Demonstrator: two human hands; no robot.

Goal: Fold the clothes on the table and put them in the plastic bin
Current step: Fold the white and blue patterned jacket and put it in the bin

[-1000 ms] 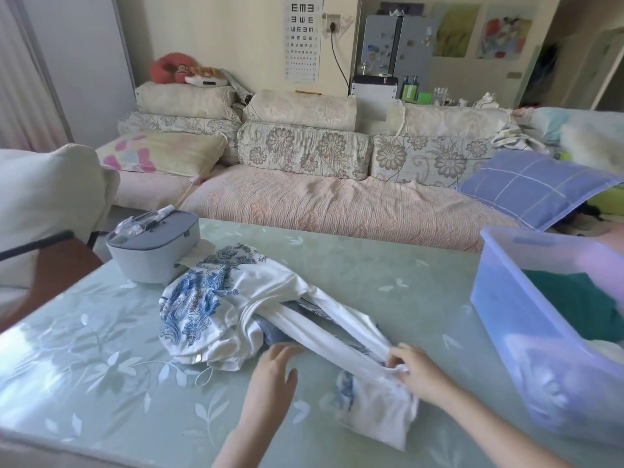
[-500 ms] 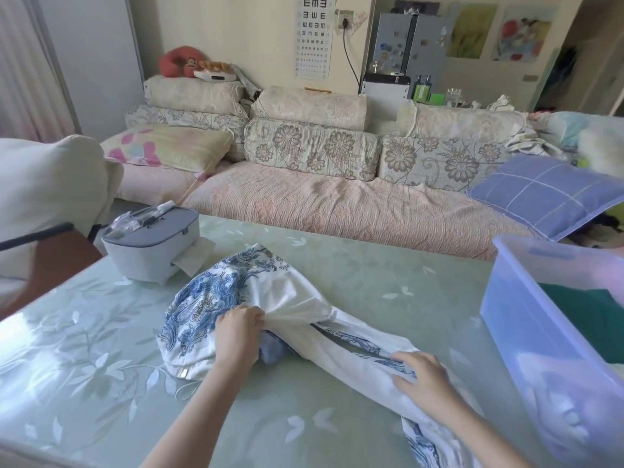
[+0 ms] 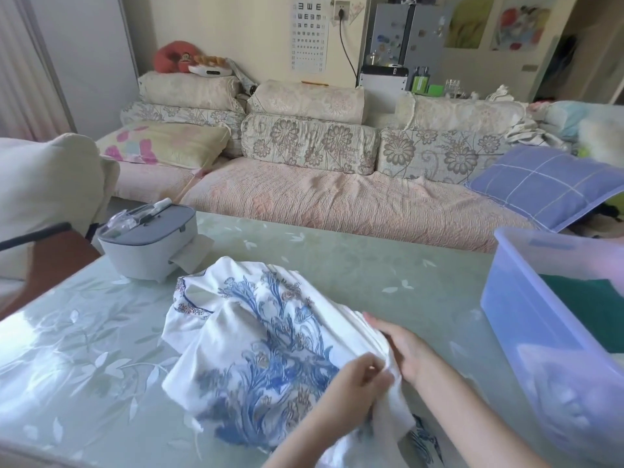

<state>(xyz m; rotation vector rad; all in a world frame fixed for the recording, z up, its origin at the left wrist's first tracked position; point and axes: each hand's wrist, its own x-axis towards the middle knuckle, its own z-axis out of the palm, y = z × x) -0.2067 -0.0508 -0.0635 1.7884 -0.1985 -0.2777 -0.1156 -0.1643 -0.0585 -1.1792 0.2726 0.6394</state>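
The garment (image 3: 263,336) lies heaped on the table (image 3: 337,258) right in front of me. It is thin white cloth printed with blue flowering branches, limp and rumpled, with no stiffness of its own. My left grip (image 3: 358,383) is narrow, fingers curled and pinching a bunched white edge at the near right of the heap. My right grip (image 3: 401,346) lies just beside it, fingers laid fairly straight along the gathered fabric and pressing it down. I judge the piece light and floppy, so it will sag wherever it is not held. It is best taken by a hem or seam with both grips apart, then smoothed flat. The table top looks glossy with a pale leaf pattern, so the cloth may slide on it. The plastic bin (image 3: 526,332), translucent and bluish, stands to my right with a dark green cloth (image 3: 604,309) already inside. A grey lidded box (image 3: 148,244) sits at the far left.
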